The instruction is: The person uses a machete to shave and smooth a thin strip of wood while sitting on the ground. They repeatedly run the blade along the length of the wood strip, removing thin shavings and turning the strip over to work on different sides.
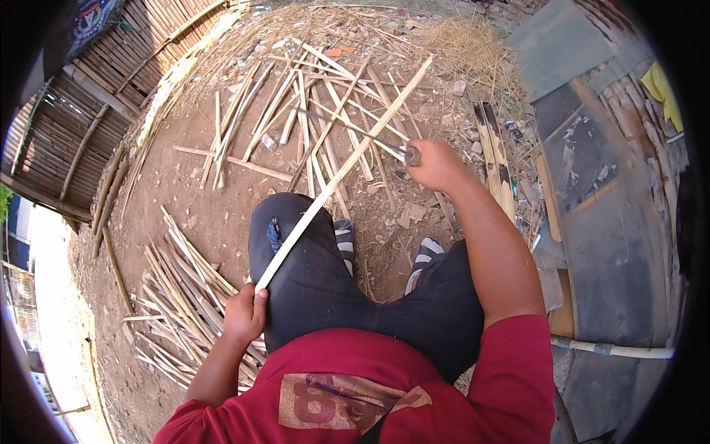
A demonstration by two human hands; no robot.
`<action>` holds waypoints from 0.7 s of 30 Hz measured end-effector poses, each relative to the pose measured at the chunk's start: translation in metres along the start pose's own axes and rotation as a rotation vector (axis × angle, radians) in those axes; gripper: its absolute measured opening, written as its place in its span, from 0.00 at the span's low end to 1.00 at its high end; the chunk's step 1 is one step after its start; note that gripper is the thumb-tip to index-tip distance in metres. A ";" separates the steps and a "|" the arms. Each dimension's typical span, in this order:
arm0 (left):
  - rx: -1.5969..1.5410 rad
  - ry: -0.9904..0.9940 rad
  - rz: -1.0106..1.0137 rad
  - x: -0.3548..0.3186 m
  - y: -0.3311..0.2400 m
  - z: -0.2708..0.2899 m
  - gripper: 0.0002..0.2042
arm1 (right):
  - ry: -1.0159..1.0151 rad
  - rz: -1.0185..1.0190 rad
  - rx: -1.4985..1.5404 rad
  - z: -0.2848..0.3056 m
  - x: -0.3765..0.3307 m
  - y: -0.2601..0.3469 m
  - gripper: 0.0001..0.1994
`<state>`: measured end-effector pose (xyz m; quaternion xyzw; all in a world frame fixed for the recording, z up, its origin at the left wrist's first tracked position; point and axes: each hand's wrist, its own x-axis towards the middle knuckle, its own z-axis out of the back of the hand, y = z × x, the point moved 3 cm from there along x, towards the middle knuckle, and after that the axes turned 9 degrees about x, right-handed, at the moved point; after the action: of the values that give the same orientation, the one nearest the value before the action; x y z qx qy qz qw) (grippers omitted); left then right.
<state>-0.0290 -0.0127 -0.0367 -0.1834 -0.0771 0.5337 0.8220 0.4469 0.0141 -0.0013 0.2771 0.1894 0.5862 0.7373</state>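
Observation:
My left hand (245, 311) is closed around the near end of a long pale bamboo strip (342, 176). The strip slants across my left thigh, up and away to the right. My right hand (436, 164) grips the handle of a long-bladed knife (355, 129), whose dark, thin blade points to the left. The blade crosses the strip beyond my knees; whether the two touch I cannot tell. Loose strips (307, 122) lie scattered on the ground in front of my feet.
A heap of bamboo strips (188, 303) lies on the dirt at my left. Dark flat panels (599, 214) and a pale pole (614, 349) are at my right. A slatted bamboo wall (70, 137) stands at the left. Dry straw (462, 52) lies at the far side.

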 end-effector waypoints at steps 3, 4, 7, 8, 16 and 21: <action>0.165 0.005 0.023 0.004 -0.001 0.008 0.23 | -0.019 -0.126 -0.166 0.014 0.003 -0.026 0.23; 0.204 0.032 0.023 0.005 -0.003 0.018 0.24 | -0.004 -0.112 -0.264 0.013 -0.001 -0.026 0.23; 0.201 0.092 0.007 0.007 -0.001 0.028 0.25 | 0.019 -0.145 -0.175 0.017 -0.004 -0.008 0.21; 0.180 0.110 -0.002 0.007 0.000 0.029 0.25 | 0.016 -0.146 -0.138 0.016 -0.006 0.001 0.21; 0.011 0.024 -0.002 0.007 -0.001 0.002 0.23 | -0.003 -0.102 0.017 0.019 -0.005 -0.015 0.17; 0.043 0.049 -0.001 0.003 -0.002 0.011 0.23 | -0.026 0.023 -0.074 0.015 -0.007 0.003 0.20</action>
<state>-0.0291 -0.0080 -0.0262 -0.1788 -0.0456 0.5300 0.8277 0.4519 0.0046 0.0116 0.2595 0.1548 0.5976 0.7427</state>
